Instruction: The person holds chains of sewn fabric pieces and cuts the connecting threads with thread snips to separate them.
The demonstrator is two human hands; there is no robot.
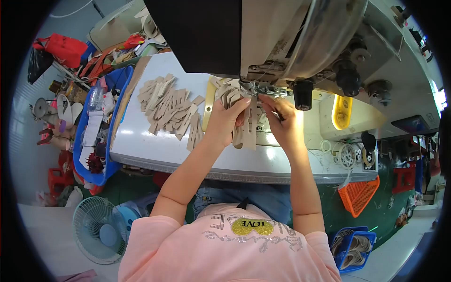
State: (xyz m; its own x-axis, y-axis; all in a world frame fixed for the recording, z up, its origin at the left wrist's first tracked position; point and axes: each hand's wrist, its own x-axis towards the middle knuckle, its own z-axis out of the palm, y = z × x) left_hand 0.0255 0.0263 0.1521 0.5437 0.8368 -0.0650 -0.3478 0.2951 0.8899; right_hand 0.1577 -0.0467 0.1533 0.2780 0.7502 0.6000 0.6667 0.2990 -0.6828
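Observation:
My left hand [224,118] is closed on several beige cut strips, its thumb lying over them just before the needle area of the sewing machine [265,70]. One beige strip [251,124] hangs down between my two hands, its upper end under the presser foot [253,87]. At the right of the foot, my right hand [284,120] has its fingers bent together in a pinch; what lies between the fingertips, if anything, is hidden. A loose pile of beige cut pieces [171,105] rests on the white table [141,138], left of my left hand.
A blue tray [123,80] of odds and ends hangs at the table's left edge. Small spools and a bobbin wheel [347,156] sit at the right. Below are an orange basket [359,196], a blue basket [354,249] of curved pieces, and a fan [101,230].

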